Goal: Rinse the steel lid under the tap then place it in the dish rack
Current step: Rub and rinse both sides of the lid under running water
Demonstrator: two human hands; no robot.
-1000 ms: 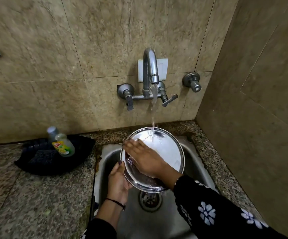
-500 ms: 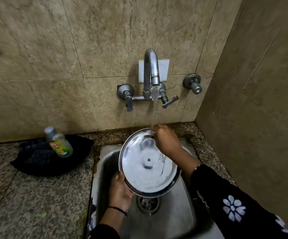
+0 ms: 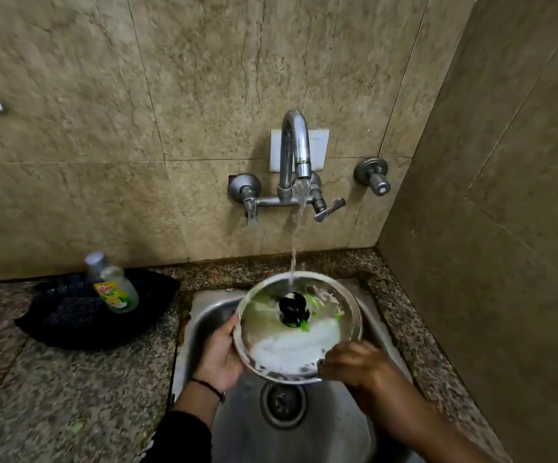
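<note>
The round steel lid (image 3: pixel 291 349) hangs over the sink, tilted toward me, its top side with a black knob (image 3: pixel 293 308) facing up. Water from the wall tap (image 3: pixel 296 155) falls onto its far edge near the knob. My left hand (image 3: pixel 220 355) grips the lid's left rim from beneath. My right hand (image 3: pixel 354 362) holds the near right rim with its fingertips. Bright reflections and green smears show on the wet surface. No dish rack can be made out for certain.
The steel sink (image 3: pixel 204 315) with its drain (image 3: pixel 282 404) lies below the lid. A dish-soap bottle (image 3: pixel 112 284) stands in a black basket (image 3: pixel 70 319) on the speckled granite counter (image 3: pixel 37 396) at left. Tiled walls close in behind and at right.
The lid has been turned over: its inner side showed before, now the knob side faces up. My right hand moved from the far rim under the water to the near right rim.
</note>
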